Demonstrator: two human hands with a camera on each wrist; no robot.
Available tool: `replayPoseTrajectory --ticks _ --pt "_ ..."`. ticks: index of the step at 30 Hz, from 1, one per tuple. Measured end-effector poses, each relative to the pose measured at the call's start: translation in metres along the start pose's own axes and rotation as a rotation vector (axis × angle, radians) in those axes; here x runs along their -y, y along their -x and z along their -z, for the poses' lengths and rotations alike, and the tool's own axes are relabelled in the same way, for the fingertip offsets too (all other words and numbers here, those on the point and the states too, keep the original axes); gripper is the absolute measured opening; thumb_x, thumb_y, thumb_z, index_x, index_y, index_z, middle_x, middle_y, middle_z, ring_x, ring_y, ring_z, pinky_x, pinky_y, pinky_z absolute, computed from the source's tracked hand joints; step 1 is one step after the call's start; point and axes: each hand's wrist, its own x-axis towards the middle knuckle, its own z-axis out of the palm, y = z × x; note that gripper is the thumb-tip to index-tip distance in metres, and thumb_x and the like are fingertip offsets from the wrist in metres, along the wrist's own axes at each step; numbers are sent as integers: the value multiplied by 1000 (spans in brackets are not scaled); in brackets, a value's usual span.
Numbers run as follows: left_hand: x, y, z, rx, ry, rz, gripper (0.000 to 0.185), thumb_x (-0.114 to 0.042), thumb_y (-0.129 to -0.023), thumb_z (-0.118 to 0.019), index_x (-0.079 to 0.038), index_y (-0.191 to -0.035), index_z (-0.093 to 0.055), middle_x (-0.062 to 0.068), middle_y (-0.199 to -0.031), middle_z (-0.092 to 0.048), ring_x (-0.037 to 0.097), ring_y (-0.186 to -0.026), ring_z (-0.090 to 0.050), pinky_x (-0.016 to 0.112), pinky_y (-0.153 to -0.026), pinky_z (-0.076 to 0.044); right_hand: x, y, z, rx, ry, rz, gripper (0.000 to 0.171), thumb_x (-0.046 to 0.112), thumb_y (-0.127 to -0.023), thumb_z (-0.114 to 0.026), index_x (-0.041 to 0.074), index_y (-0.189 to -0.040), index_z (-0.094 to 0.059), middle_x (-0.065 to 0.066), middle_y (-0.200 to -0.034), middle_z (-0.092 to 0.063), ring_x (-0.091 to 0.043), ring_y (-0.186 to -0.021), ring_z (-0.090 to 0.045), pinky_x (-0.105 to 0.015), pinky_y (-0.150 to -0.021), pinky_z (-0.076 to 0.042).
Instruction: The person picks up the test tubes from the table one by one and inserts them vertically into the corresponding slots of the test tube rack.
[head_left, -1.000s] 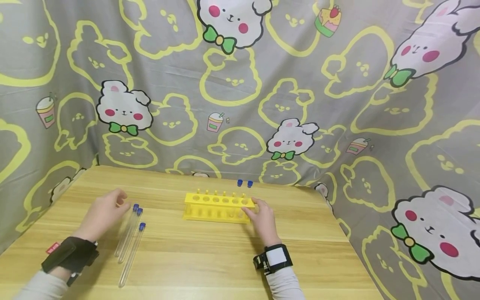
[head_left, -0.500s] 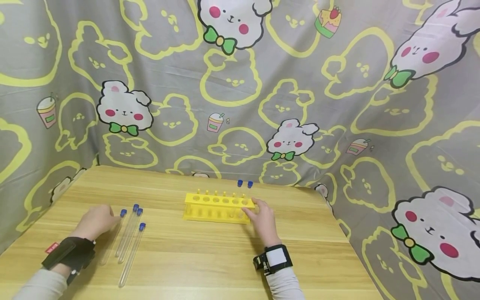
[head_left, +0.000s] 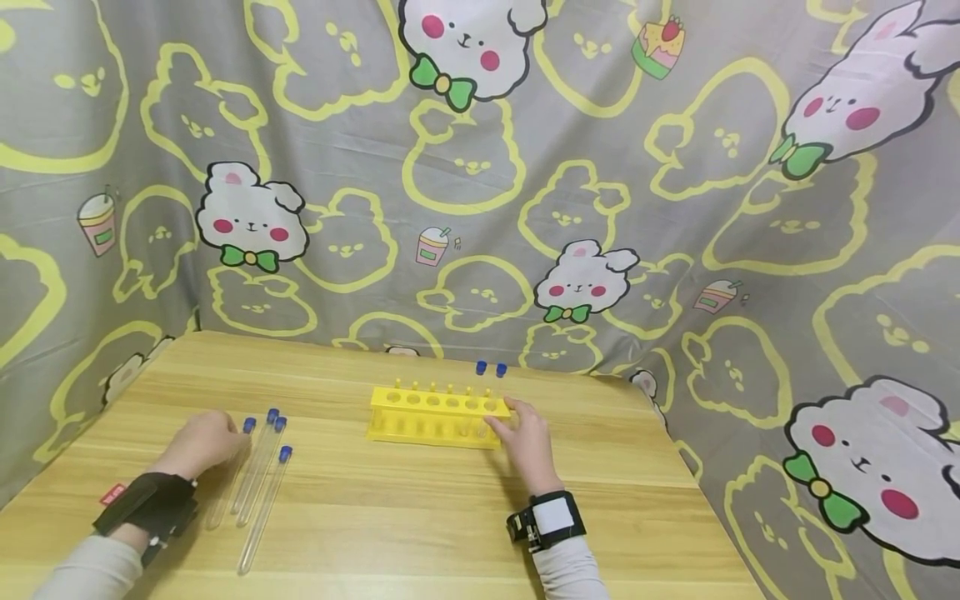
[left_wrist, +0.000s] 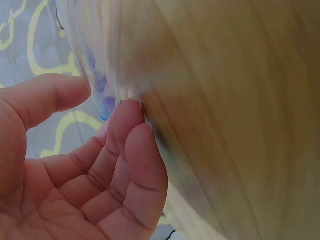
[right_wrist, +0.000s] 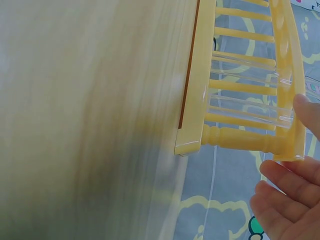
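Observation:
My left hand (head_left: 201, 442) is at the left of the table, with its fingertips at the upper part of a glass test tube (head_left: 228, 485) that has a blue cap. In the left wrist view the fingers are curled and the thumb (left_wrist: 60, 92) lies against the clear tubes. Just right of it lie three more capped test tubes (head_left: 258, 517). My right hand (head_left: 527, 442) grips the right end of a yellow test tube rack (head_left: 431, 408), thumb on its top plate. In the right wrist view, two clear tubes (right_wrist: 245, 107) stand in the rack's end holes.
Two loose blue caps (head_left: 491, 369) sit behind the rack near the table's back edge. The wooden table (head_left: 420, 517) is enclosed by a patterned grey curtain (head_left: 360, 150) at the back and both sides.
My left hand has come down and left from above the tubes, and a fourth capped tube now shows at its fingertips. Lately hand and tube shifted slightly right. My right hand stays on the rack.

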Motion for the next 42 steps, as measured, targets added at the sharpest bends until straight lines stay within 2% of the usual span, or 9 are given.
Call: replayPoseTrajectory --ticks 7,14,20,25,30,32,35,38,42 --pt "-1 1 -3 1 15 0 27 -20 -81 -56 -13 -59 -43 -4 -52 -39 13 -47 -39 26 -46 -34 0 1 0 3 -15 -2 55 34 -83 -74 -1 -124 -62 -21 -126 -64 -38 -121 -58 -48 -101 -48" --pt "0 1 0 33 23 23 32 -21 -88 -55 -13 -58 -46 -3 -50 -43 13 -47 -43 27 -47 -37 -1 1 -1 11 -19 -10 56 34 -83 -74 -1 -125 -62 -21 -127 -63 -37 -122 -58 -48 -102 -48" --pt "-3 2 8 19 27 10 37 -28 -91 -54 -14 -58 -43 -3 -53 -44 14 -50 -43 28 -49 -35 -1 1 0 7 -8 -8 56 35 -83 -74 0 -126 -61 -20 -127 -63 -37 -122 -58 -48 -102 -48" --pt "-9 3 16 -55 45 -4 37 -33 -89 -56 -14 -62 -41 -3 -57 -41 16 -55 -41 29 -52 -31 -1 1 0 10 -10 -7 56 35 -83 -74 0 -125 -61 -21 -127 -63 -37 -122 -58 -48 -102 -48" --pt "-22 8 27 -157 39 -54 32 -35 -89 -59 -5 -81 -52 5 -72 -54 20 -67 -48 28 -57 -34 0 1 1 13 -12 -14 57 35 -83 -73 0 -126 -61 -21 -128 -63 -37 -123 -57 -48 -103 -47" --pt "-29 10 31 -197 36 -70 34 -35 -89 -60 -2 -89 -54 8 -78 -57 22 -71 -50 28 -57 -36 0 1 1 12 -10 -14 57 35 -83 -73 0 -126 -61 -21 -128 -63 -37 -122 -58 -48 -102 -47" --pt "-41 14 36 -250 41 -84 34 -33 -88 -60 0 -93 -53 12 -80 -59 24 -71 -51 28 -56 -37 0 1 0 12 -13 -20 57 36 -83 -74 0 -126 -61 -20 -127 -63 -37 -122 -58 -48 -102 -47" --pt "-54 17 41 -318 46 -103 33 -31 -87 -61 0 -94 -52 14 -80 -59 25 -70 -51 28 -55 -36 -1 1 0 13 -16 -23 57 36 -83 -74 1 -126 -61 -20 -128 -63 -37 -123 -58 -48 -102 -48" --pt "-74 20 47 -397 76 -139 31 -30 -86 -62 -1 -96 -53 18 -87 -63 27 -73 -55 27 -56 -38 -1 0 0 11 -19 -23 56 35 -83 -74 1 -126 -61 -20 -128 -63 -37 -123 -57 -48 -102 -47"
